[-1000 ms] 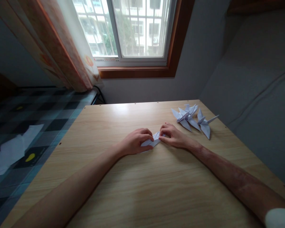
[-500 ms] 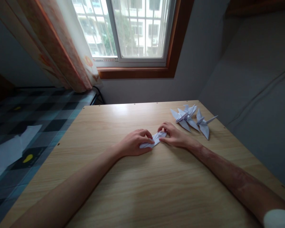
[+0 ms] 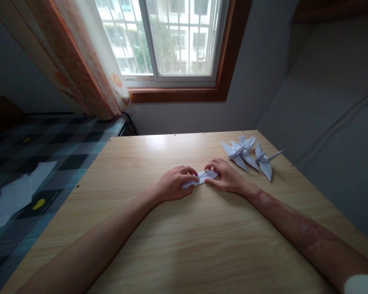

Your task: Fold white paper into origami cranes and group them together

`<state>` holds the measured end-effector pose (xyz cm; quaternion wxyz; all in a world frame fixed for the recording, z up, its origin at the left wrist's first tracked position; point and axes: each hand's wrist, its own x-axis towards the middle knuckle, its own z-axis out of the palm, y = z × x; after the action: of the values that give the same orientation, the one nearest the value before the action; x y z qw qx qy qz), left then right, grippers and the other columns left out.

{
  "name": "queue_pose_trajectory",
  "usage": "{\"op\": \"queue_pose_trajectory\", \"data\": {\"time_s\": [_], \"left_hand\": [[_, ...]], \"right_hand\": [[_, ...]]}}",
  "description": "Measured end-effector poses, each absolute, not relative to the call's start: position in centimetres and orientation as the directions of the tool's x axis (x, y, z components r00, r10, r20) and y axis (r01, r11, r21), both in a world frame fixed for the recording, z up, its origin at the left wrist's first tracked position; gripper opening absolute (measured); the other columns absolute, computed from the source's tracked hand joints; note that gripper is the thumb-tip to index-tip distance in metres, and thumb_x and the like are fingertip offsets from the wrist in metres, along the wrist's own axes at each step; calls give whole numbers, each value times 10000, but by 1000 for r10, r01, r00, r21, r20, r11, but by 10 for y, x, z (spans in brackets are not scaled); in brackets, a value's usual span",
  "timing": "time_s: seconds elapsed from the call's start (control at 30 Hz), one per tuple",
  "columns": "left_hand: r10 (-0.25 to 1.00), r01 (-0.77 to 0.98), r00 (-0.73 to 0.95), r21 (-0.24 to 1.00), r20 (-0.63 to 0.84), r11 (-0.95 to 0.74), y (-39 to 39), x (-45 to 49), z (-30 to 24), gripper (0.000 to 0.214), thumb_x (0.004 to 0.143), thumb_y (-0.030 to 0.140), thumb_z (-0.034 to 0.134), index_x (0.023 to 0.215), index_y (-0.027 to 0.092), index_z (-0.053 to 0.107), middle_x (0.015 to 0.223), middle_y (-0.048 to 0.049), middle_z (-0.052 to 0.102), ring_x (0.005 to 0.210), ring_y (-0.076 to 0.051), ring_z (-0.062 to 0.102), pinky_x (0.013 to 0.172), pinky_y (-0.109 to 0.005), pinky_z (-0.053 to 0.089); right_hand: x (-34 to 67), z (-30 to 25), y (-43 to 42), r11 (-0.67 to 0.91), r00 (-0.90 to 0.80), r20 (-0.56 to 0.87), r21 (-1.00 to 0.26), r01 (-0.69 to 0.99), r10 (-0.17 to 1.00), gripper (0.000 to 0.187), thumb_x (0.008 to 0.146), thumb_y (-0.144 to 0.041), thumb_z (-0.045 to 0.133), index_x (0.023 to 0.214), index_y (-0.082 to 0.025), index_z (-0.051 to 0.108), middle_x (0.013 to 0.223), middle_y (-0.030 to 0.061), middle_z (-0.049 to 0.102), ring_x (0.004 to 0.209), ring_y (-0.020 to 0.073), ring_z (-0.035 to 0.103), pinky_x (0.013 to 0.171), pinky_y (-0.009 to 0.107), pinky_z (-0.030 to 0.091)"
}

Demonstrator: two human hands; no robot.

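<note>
Both hands touch folded paper on the table.

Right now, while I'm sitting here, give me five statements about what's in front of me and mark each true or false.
1. The left hand and the right hand both touch the folded paper. True.
2. The folded paper is red. False: it is white.
3. The cranes stand on the bed. False: they are on the table, to the right.
4. Loose paper lies on the bed. True.
5. The curtain hangs right of the window. False: it hangs on the left.
</note>
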<state>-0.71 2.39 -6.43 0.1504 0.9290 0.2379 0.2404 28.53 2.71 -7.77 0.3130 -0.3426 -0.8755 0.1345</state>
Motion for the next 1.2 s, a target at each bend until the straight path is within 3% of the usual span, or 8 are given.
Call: {"op": "queue_pose_trajectory", "data": {"time_s": [0.2,0.3,0.5,0.67,0.8,0.97,1.2], "left_hand": [[599,366,707,530,376,-765,28,-9,-62,318,882,276,773,1190,223,716,1216,-96,756,1080,-249,728,985,-372,578],[590,307,726,601,353,-738,32,-13,-59,249,927,356,778,1125,208,747,1179,-110,752,1087,-249,716,1000,-368,564],[530,217,815,724,235,-654,43,-28,-53,445,917,421,831,1306,216,765,1243,-118,779,1145,-266,716,1031,-366,557],[521,211,835,771,178,-601,47,-36,-49,479,911,378,844,1356,220,763,1308,-131,772,1204,-273,722,1066,-378,567],[498,182,837,744,225,-643,46,-34,-46,389,936,338,820,1308,230,791,1292,-139,792,1198,-265,738,1066,-386,577],[466,220,845,622,264,-751,45,-29,-47,204,958,263,787,1151,280,852,1265,-93,814,1114,-225,767,1045,-355,575],[506,345,806,450,309,-824,35,-19,-47,181,974,276,758,1133,283,845,1174,-56,824,1047,-212,752,957,-323,591]], "right_hand": [[285,-77,25,760,-603,464,-424,492,649,235,935,-314,852,1123,-249,726,1075,83,723,990,275,656,890,418,513],[286,-76,25,782,-624,472,-406,473,623,212,966,-302,819,1156,-257,736,1129,92,740,1038,283,669,936,437,518],[285,-75,23,843,-689,486,-325,428,537,99,1031,-284,726,1125,-273,753,1204,77,788,1046,271,704,989,465,518],[281,-72,21,847,-719,447,-296,442,532,246,1068,-293,657,1296,-298,750,1196,91,793,1073,285,708,997,478,520],[280,-73,21,857,-744,426,-242,455,515,270,1083,-299,626,1305,-340,775,1192,84,777,1034,272,689,979,469,523],[280,-75,21,871,-754,438,-195,452,489,253,1091,-321,630,1283,-341,793,1178,87,779,993,266,677,968,467,522],[278,-77,22,874,-765,431,-152,461,478,242,1108,-315,597,1236,-328,801,1183,82,785,1047,277,680,1031,496,513]]}}
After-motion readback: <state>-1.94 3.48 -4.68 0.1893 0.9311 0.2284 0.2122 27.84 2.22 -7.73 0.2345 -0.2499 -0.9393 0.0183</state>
